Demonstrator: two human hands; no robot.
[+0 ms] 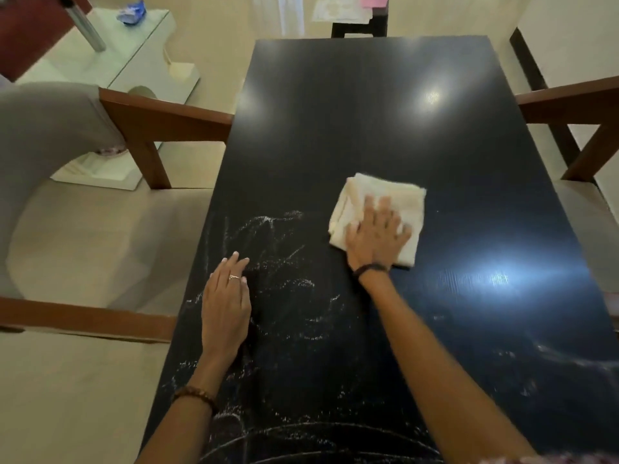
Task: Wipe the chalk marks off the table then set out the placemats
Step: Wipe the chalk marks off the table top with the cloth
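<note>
Our right hand [376, 232] presses flat on a folded cream cloth [378, 216] mid dark glossy table [368, 112]; our left hand [226, 303] rests spread on white chalk marks [284, 279], which it may smear.

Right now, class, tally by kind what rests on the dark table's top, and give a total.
Hands: 2, the left hand flat on the table, the right hand pressing the cloth.
Cloths: 1, a cream cloth.
Total: 3

A dark glossy tabletop [368, 112] carries a folded cream cloth [378, 202]; white chalk marks [284, 289] smear the surface just left of the cloth and nearer the viewer
</note>
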